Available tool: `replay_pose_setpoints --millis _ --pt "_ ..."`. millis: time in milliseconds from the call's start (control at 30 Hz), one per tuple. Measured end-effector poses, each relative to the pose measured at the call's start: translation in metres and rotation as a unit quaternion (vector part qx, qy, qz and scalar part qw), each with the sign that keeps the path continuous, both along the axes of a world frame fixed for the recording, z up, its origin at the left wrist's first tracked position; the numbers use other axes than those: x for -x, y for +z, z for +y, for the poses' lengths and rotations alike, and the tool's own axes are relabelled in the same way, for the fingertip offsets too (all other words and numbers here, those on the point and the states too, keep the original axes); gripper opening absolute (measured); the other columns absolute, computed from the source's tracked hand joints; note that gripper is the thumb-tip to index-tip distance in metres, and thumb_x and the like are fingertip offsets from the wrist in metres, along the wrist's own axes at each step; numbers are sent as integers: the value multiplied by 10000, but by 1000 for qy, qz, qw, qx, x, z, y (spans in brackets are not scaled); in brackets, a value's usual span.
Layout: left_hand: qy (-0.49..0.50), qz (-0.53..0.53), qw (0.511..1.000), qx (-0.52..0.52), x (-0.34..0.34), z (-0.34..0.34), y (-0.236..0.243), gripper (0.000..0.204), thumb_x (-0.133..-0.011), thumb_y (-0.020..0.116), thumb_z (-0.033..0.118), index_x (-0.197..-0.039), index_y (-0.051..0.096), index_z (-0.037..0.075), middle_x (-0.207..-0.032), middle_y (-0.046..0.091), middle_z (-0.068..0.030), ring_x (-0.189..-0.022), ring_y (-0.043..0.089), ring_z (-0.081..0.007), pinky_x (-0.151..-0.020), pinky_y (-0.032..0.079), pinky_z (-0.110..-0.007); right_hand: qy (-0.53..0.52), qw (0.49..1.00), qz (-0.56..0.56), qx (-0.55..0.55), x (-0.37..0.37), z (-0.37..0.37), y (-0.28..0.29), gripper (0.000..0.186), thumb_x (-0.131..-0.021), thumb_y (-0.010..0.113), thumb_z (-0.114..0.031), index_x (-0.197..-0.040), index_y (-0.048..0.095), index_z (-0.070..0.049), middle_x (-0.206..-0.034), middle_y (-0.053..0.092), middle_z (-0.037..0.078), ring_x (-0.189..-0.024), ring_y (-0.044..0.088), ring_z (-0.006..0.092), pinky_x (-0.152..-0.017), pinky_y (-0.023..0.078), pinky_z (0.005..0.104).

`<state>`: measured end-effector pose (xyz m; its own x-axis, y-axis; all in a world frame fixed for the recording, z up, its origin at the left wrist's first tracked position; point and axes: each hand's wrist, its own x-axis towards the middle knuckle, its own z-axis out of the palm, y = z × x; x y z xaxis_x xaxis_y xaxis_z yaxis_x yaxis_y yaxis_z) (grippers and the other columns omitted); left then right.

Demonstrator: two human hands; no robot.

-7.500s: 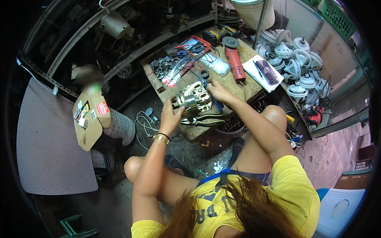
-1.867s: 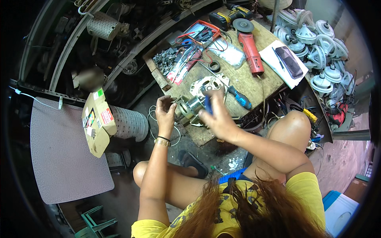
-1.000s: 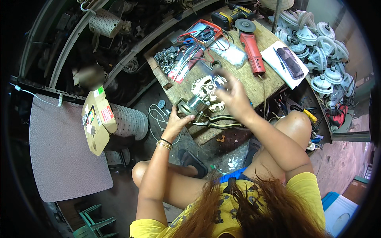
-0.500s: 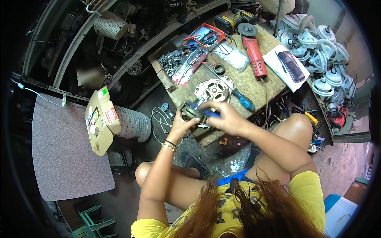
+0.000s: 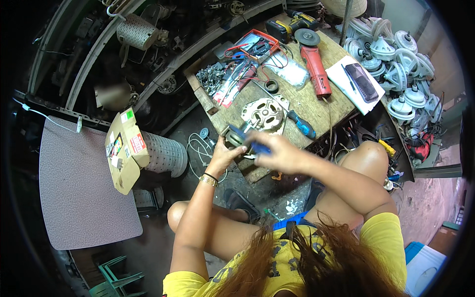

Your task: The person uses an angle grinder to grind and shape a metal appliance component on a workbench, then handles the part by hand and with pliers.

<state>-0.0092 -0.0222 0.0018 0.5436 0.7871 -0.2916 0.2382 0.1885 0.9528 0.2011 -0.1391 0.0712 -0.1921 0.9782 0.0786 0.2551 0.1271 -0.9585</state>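
Observation:
My left hand [image 5: 228,154] is closed round a metal motor part [image 5: 232,137] at the workbench's near edge. My right hand [image 5: 277,152] grips a long blue tool [image 5: 261,147], smeared by motion; its far end lies across the part in my left hand, and its exact kind cannot be made out. Just beyond both hands a round slotted metal motor cover [image 5: 262,114] rests on the bench. To its right lies a screwdriver [image 5: 303,124] with a blue and black handle.
On the wooden bench [image 5: 341,106] lie a red angle grinder [image 5: 315,69], a multimeter [image 5: 260,45], a black ring [image 5: 271,86], loose screws [image 5: 210,76], a cordless drill [image 5: 302,21] and a phone [image 5: 361,81] on paper. White plastic parts [image 5: 405,59] are heaped right; a cardboard box [image 5: 126,166] stands left.
My right hand has shifted slightly left with the blue tool, which now shows more of its length across the motor part. My left hand keeps its hold.

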Motion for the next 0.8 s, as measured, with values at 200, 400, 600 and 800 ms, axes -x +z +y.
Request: replay_pose_setpoints --millis 200,400,600,800 --pt "5 13 1000 1 -5 1 8 994 -633 870 191 -1417 290 3 -1261 505 -142 -1160 507 -230 -988 422 -334 -226 964 -6 -136 -18 17 -8 465 -762 588 -104 -1208 523 10 -1144 577 133 -904 591 186 -842 463 322" --pt "117 78 980 -140 -3 -14 10 807 -684 827 367 -1240 415 -48 -1179 524 -184 -1098 519 -273 -955 420 -363 -317 932 153 -82 -41 23 -4 452 -786 602 -114 -1197 482 32 -1082 565 152 -960 555 193 -842 456 316" --pt "166 169 938 -253 -16 -17 6 799 -704 784 476 -1159 447 -88 -1141 497 -229 -1090 496 -320 -950 392 -386 -382 912 3 -151 -47 32 -13 459 -769 623 -118 -1171 473 45 -1081 489 152 -1004 523 252 -908 423 336" --pt "187 168 932 -261 -33 -17 12 717 -741 770 393 -1188 464 -76 -1131 491 -215 -1104 484 -333 -960 384 -389 -396 897 -182 -72 -59 33 -44 522 -717 690 -175 -1187 499 -53 -1184 462 183 -1012 514 387 -898 430 465"
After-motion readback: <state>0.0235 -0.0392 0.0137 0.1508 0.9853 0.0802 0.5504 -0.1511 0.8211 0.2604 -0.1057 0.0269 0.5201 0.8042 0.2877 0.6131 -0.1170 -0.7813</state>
